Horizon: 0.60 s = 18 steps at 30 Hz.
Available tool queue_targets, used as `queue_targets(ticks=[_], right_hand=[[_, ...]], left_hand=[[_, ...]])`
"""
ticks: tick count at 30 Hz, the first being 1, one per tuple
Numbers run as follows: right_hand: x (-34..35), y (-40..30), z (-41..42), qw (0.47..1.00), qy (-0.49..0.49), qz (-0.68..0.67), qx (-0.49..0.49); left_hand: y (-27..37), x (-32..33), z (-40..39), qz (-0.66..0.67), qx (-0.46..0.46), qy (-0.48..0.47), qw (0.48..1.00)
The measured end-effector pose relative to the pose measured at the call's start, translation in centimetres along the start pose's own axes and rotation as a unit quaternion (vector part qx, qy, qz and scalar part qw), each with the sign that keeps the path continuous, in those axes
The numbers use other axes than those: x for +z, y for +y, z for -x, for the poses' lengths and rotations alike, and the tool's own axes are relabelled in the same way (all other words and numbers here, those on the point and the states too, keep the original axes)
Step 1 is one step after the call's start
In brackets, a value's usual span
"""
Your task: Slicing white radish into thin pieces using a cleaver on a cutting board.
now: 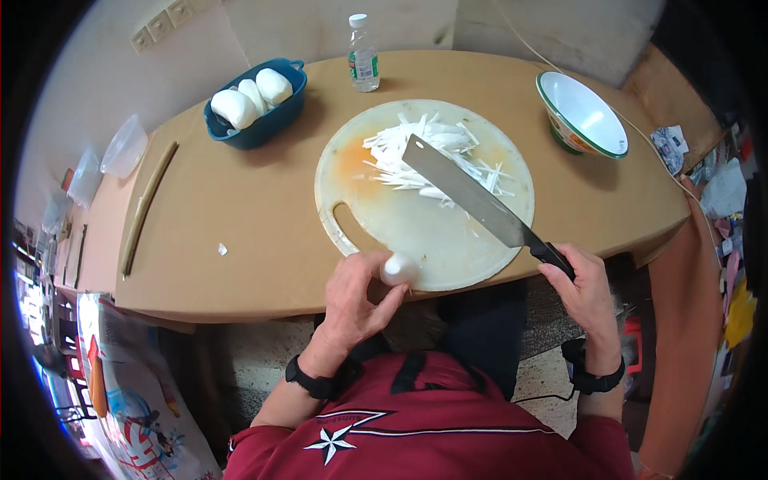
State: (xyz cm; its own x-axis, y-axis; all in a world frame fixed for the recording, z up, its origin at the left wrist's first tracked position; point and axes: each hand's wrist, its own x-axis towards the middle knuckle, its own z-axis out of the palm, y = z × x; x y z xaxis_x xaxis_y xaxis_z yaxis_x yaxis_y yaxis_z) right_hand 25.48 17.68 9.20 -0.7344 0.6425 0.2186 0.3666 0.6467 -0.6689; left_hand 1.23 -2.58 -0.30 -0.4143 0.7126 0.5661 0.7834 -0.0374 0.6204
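My left hand [354, 294] grips a rounded white piece of peeled vegetable [398, 269] between thumb and fingers, at the near edge of a round plastic cutting board [414, 231]. In my right hand [582, 291] is the black handle of a broad kitchen knife [468, 195]. Its blade slants up and left across the board, over a heap of thin white vegetable strips [390, 144], and hides part of them. An orange stain marks the left side of the board, near its handle slot.
A blue plastic basket [264, 131] with several peeled white vegetable pieces stands back left. Behind the board is a plastic bottle [363, 65]. A green-rimmed bowl [582, 111] sits tilted-looking at right. Along the left edge of the table [240, 198] lies a wooden stick [147, 210].
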Motion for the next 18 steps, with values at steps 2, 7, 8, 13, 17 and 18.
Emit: queue_targets(ticks=[2, 7, 8, 13, 17, 18], right_hand=[[0.0, 0.5, 0.2, 1.0, 0.004, -0.016, 0.016], [0.8, 1.9, 0.6, 0.99, -0.001, -0.089, 0.113], [1.3, 2.1, 0.5, 0.984, 0.012, -0.132, 0.118], [2.9, 3.1, 0.4, 0.956, 0.018, -0.254, 0.147], [3.1, 4.5, 0.8, 0.949, 0.01, -0.275, 0.152], [3.2, 5.1, 1.0, 0.95, -0.004, -0.269, 0.159]], left_hand=[[0.1, 0.1, -0.8, -0.011, -0.009, 0.007, 1.0], [0.1, 0.8, -4.4, -0.01, -0.098, 0.007, 0.995], [0.4, 0.3, -5.2, -0.041, -0.108, -0.023, 0.993], [0.7, 0.5, -7.0, -0.08, -0.133, -0.083, 0.984], [1.3, 1.3, -6.4, -0.19, -0.052, -0.041, 0.98], [1.7, 1.5, -6.5, -0.193, -0.051, -0.045, 0.979]])
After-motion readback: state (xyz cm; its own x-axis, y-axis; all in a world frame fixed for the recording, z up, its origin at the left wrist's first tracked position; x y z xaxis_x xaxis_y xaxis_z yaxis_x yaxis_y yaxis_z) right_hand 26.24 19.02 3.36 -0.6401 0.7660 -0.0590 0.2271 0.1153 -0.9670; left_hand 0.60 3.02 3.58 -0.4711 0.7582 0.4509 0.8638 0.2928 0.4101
